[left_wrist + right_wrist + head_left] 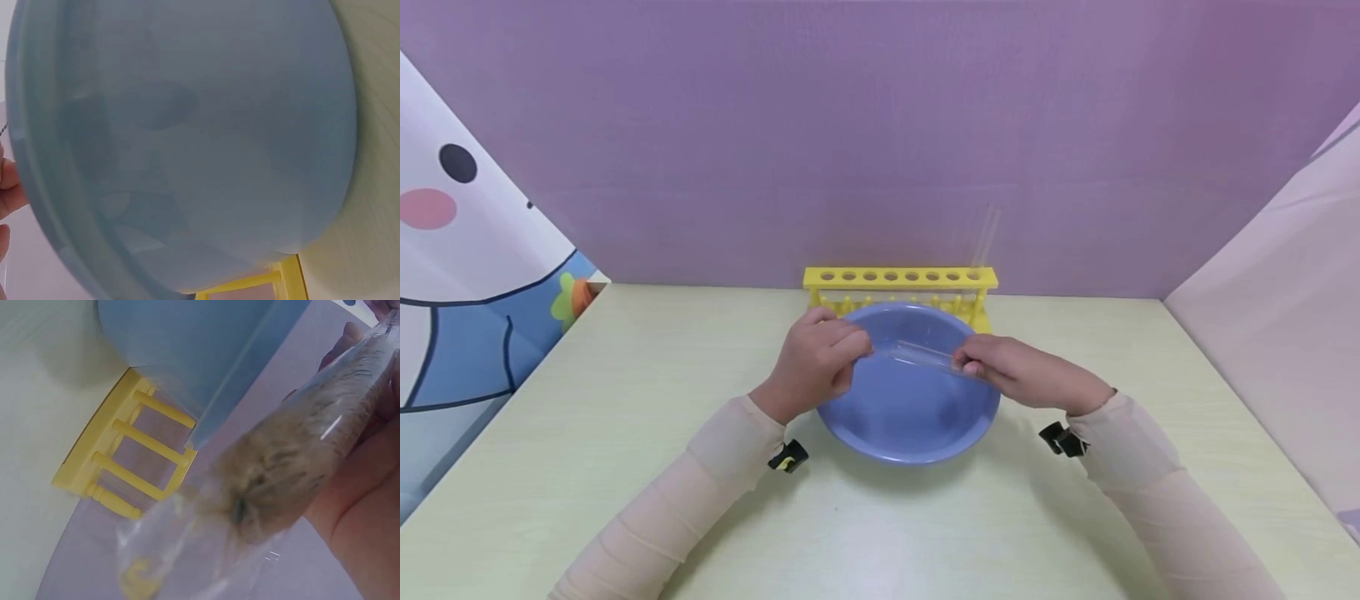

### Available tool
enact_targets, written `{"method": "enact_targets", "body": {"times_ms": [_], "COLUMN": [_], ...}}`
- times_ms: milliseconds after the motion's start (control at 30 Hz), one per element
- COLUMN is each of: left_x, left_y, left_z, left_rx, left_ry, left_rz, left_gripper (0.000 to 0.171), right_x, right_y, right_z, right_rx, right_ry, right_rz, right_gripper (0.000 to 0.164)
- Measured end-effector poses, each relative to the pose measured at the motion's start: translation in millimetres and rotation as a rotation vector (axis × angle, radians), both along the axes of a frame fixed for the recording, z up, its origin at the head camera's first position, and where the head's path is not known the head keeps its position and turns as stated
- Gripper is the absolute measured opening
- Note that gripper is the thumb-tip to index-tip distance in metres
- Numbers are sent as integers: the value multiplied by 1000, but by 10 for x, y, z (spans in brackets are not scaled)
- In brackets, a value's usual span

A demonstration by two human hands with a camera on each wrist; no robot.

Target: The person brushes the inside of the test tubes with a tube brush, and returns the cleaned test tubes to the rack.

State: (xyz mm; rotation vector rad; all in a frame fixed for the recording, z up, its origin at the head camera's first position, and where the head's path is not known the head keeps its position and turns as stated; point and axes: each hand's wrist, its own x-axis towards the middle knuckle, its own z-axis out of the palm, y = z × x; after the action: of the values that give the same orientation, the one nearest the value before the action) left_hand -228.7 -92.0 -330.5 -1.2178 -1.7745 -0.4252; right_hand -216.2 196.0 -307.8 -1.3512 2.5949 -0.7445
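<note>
Over a blue basin (910, 425), my right hand (1030, 371) grips a clear test tube (925, 357) lying nearly level. Brown bristles of a test tube brush (278, 465) show through the tube's wall in the right wrist view. My left hand (820, 358) is curled at the basin's left rim, across from the right hand. Its fingers (9, 187) pinch the brush's twisted wire (3, 129), a bit of which shows at the edge of the left wrist view. Most of the wire is hidden by the hand.
Right behind the basin stands a yellow test tube rack (898, 278), its lower part partly covered by the basin. Another clear tube (987, 237) leans in its rightmost hole. A purple wall (880, 142) rises behind the pale table (880, 542).
</note>
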Motion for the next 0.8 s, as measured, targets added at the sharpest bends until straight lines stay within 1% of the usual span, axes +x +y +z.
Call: {"method": "enact_targets", "body": {"times_ms": [133,300,467,533,633,800], "left_x": [-4,14,38,45,54,48], "left_y": [-10,-19,-10,-6,-1,-2], "left_z": [-14,-10,13,21,37,35], "left_rx": [-7,-51,-85,-96,-112,-122], "left_ry": [-42,-118,-201,-223,-239,-244], "left_rz": [-5,12,41,55,77,107], "left_gripper": [22,14,14,15,15,18], "right_x": [6,15,25,29,34,37], "right_y": [-15,-31,-37,-40,-45,-54], "right_z": [2,-3,2,5,10,9], "right_rx": [12,19,25,24,23,23], "right_ry": [51,92,122,130,133,134], "right_rz": [-22,-51,-67,-69,-72,-77], "right_gripper": [10,9,7,7,7,5]}}
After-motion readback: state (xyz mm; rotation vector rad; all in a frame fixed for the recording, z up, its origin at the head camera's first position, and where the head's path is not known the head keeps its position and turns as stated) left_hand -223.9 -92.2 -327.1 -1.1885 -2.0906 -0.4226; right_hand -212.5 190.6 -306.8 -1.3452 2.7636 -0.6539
